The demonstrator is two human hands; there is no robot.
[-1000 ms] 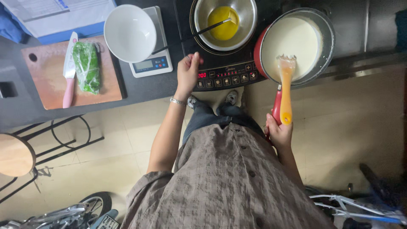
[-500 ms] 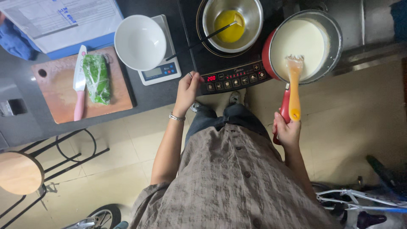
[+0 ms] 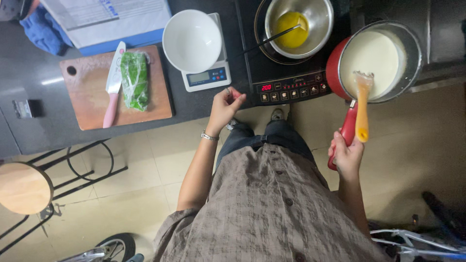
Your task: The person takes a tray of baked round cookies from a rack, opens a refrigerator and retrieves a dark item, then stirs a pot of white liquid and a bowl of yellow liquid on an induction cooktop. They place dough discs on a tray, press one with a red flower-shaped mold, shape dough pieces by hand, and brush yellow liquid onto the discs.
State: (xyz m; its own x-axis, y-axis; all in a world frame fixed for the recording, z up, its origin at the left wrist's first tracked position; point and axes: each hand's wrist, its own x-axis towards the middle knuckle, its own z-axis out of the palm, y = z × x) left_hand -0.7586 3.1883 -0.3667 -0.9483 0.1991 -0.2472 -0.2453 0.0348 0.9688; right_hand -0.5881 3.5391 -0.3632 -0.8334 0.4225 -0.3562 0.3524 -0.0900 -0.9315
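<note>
My left hand point(image 3: 224, 106) hovers with its fingers curled in, holding nothing, just left of the induction cooker's control panel point(image 3: 291, 89). My right hand point(image 3: 346, 156) grips the red handle of a saucepan point(image 3: 340, 63) full of white liquid, with the end of an orange spatula point(image 3: 362, 109) at its fingers. The spatula's head rests on the pan's rim. A steel bowl point(image 3: 320, 19) with yellow liquid and a thin utensil sits on the cooker.
A white bowl point(image 3: 191, 41) stands on a kitchen scale point(image 3: 208, 78). A wooden board point(image 3: 87, 97) carries a pink-handled knife point(image 3: 112, 87) and wrapped greens point(image 3: 134, 80). Papers point(image 3: 107, 19) lie behind. A round stool point(image 3: 24, 188) stands left, bicycle parts below.
My left hand has come off the cooker's buttons and curled its fingers. The right hand keeps its hold on the pan handle. The view has shifted slightly.
</note>
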